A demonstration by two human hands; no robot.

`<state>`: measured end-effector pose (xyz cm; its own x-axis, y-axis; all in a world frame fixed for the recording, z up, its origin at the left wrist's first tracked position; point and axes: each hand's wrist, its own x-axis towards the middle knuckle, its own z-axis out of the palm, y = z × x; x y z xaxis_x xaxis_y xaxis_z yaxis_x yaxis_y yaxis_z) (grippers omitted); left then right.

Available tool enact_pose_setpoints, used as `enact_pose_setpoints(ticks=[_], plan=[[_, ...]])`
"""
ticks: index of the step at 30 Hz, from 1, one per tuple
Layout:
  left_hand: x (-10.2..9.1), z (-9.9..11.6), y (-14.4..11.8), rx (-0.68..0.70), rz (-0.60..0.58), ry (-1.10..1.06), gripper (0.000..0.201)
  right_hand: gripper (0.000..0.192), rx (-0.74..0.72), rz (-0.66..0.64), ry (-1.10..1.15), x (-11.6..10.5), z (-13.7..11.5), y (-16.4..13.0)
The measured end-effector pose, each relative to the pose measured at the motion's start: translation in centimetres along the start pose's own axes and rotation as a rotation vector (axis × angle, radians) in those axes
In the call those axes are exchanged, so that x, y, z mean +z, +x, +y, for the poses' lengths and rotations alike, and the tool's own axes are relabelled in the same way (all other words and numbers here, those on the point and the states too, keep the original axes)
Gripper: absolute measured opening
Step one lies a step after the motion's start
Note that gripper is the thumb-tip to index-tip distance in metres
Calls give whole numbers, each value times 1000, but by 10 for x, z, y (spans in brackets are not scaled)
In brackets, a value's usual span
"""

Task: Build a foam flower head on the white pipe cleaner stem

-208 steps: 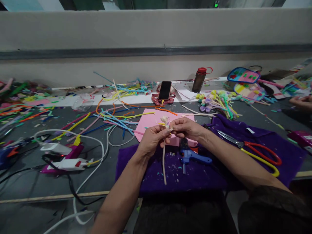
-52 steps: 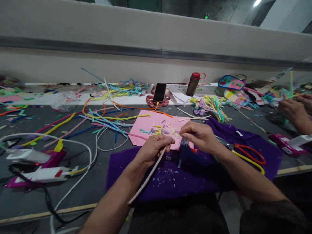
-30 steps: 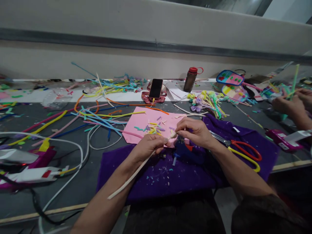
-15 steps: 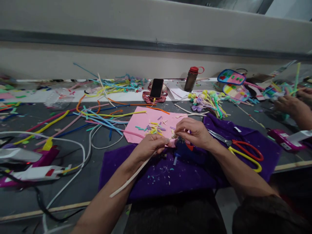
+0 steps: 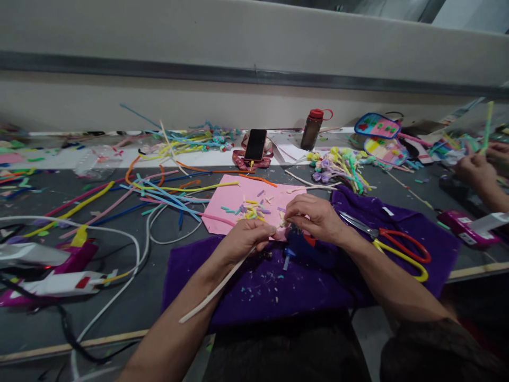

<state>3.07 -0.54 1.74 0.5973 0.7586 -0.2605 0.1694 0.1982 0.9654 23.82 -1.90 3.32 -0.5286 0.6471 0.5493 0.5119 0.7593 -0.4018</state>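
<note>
My left hand (image 5: 253,234) is closed round a cream pipe cleaner (image 5: 218,286), whose long tail hangs back over my left forearm. Thumb and fingers pinched, my right hand (image 5: 315,216) meets the pipe cleaner's far end; what sits between those fingertips is too small to make out. Under my right hand, a blue glue gun (image 5: 289,253) lies on the purple cloth (image 5: 246,297), partly hidden. Just beyond both hands is a pink sheet (image 5: 218,204) with several short cut pieces of pipe cleaner (image 5: 254,210), yellow, lilac, teal and cream.
Scissors (image 5: 389,241) with red and yellow handles lie right. Pipe cleaners (image 5: 167,193) and white cables (image 5: 135,239) spread left, near magenta-white devices (image 5: 67,284). Behind stand a phone (image 5: 255,144), a bottle (image 5: 312,130) and a flower bundle (image 5: 338,167). A co-worker's hands (image 5: 479,167) work at right.
My hands keep almost the same place and grip. At right, the co-worker's hands have shifted slightly, with the yellow-green strip they hold.
</note>
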Motion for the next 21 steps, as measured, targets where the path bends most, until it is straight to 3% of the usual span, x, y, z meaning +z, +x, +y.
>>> enact_pose_setpoints(ticks=[12, 15, 18, 21], plan=[[2, 3, -1, -19, 31, -63, 25, 15, -12, 4, 24, 2, 3, -1], [2, 5, -2, 6, 63, -114, 25, 20, 26, 121, 89, -1, 1, -1], [1, 5, -2, -3, 76, -229, 26, 24, 162, 318, 140, -3, -3, -1], [-1, 5, -3, 8, 78, -340, 27, 23, 270, 390, 214, -3, -5, -2]])
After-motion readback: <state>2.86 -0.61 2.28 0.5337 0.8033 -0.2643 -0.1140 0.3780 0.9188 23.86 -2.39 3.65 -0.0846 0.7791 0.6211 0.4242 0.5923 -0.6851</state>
